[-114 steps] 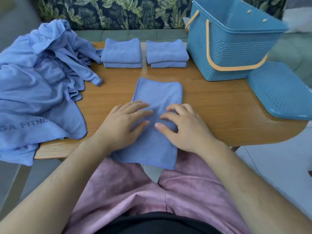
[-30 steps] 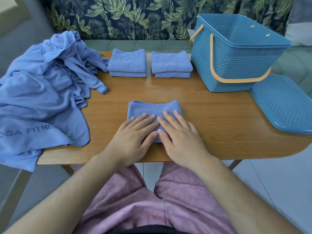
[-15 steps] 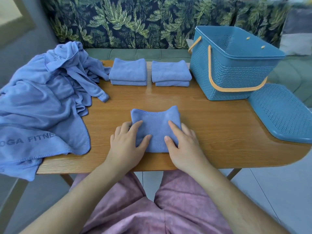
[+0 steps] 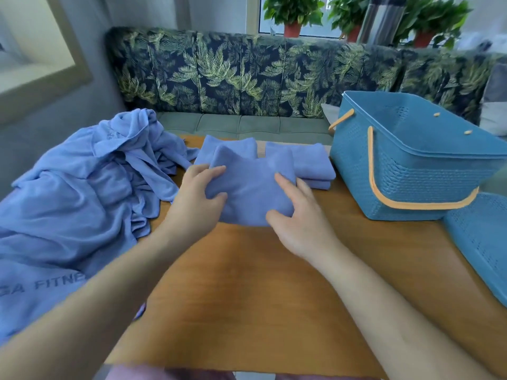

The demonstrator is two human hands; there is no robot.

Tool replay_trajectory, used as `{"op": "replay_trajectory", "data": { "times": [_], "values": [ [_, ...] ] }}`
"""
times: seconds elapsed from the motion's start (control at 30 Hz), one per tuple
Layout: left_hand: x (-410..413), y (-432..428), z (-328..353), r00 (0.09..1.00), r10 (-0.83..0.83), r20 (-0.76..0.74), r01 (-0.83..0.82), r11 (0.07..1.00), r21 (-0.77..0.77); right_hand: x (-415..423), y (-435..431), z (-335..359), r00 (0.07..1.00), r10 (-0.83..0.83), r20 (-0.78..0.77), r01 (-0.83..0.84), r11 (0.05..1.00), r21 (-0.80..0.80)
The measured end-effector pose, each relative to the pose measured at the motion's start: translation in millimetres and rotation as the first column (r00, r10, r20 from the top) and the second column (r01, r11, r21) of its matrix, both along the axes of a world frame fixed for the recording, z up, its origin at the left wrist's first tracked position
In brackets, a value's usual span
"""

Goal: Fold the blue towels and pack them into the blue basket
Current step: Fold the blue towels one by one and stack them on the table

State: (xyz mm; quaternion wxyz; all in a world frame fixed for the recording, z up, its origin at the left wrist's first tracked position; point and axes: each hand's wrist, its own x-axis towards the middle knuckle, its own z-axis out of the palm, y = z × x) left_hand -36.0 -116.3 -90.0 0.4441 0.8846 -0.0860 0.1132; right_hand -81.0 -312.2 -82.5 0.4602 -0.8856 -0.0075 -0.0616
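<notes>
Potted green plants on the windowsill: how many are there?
3: the left plant, the middle plant just left of the shiny metal cylinder, the right plant beyond it. Others may be hidden behind it.

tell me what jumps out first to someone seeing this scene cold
The folded blue towel gripped between the left hand and right hand over the middle of the wooden table draws the eye first. Next come the blue basket with its orange handle, open-topped at the right, and the rumpled heap of unfolded blue towels spilling over the table's left side.
</notes>
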Motion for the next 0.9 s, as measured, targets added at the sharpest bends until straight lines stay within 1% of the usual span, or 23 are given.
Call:
{"op": "replay_trajectory", "data": {
  "times": [0.1,0.2,0.27,0.3,0.37,0.43,0.5,0.57,0.7,0.77,0.8,0.9],
  "values": [
    [70.2,12.1,15.3,0.998,0.048,0.044,-0.051,0.996,0.068,70.5,11.4,14.7,1.000,0.006,0.010,-0.006,0.999,-0.051],
    [131.8,24.0,19.5,0.995,0.071,0.069,-0.080,0.987,0.142,129.2,25.6,9.4,0.994,0.000,0.109,0.007,0.998,-0.063],
    [158.8,31.8,12.5,0.996,0.086,0.028,-0.090,0.972,0.218,159.2,34.9,-9.2,0.990,-0.017,0.142,0.026,0.998,-0.062],
    [165.6,33.2,5.1,0.996,0.092,-0.005,-0.087,0.963,0.257,168.9,39.5,-23.1,0.990,-0.023,0.136,0.036,0.995,-0.089],
    [167.1,30.1,-15.3,0.994,0.087,-0.065,-0.063,0.950,0.305,177.6,48.3,-54.8,0.986,-0.051,0.158,0.080,0.979,-0.186],
    [162.9,28.0,-37.5,0.995,0.087,-0.056,-0.066,0.952,0.297,176.4,57.0,-83.1,0.960,-0.071,0.270,0.142,0.957,-0.252],
    [154.7,26.7,-49.9,0.992,0.107,-0.069,-0.082,0.952,0.294,174.9,61.4,-95.7,0.922,-0.092,0.377,0.205,0.941,-0.271],
    [152.0,26.7,-54.6,0.994,0.104,-0.041,-0.087,0.952,0.294,178.2,60.1,-95.5,0.887,-0.131,0.443,0.278,0.918,-0.284],
    [150.0,19.7,-51.7,0.994,0.111,0.010,-0.110,0.956,0.273,174.0,56.3,-88.3,0.821,-0.101,0.562,0.376,0.837,-0.398],
    [148.8,19.7,-49.2,0.993,0.117,0.028,-0.120,0.955,0.270,167.5,58.0,-84.3,0.806,-0.093,0.584,0.392,0.824,-0.409],
    [148.4,21.5,-49.2,0.992,0.108,0.059,-0.120,0.952,0.281,164.5,60.0,-82.4,0.800,-0.079,0.595,0.392,0.819,-0.419],
    [142.2,30.0,-48.0,0.986,0.077,0.145,-0.124,0.929,0.349,157.0,73.2,-76.6,0.786,-0.008,0.619,0.366,0.813,-0.453]
  ]
}}
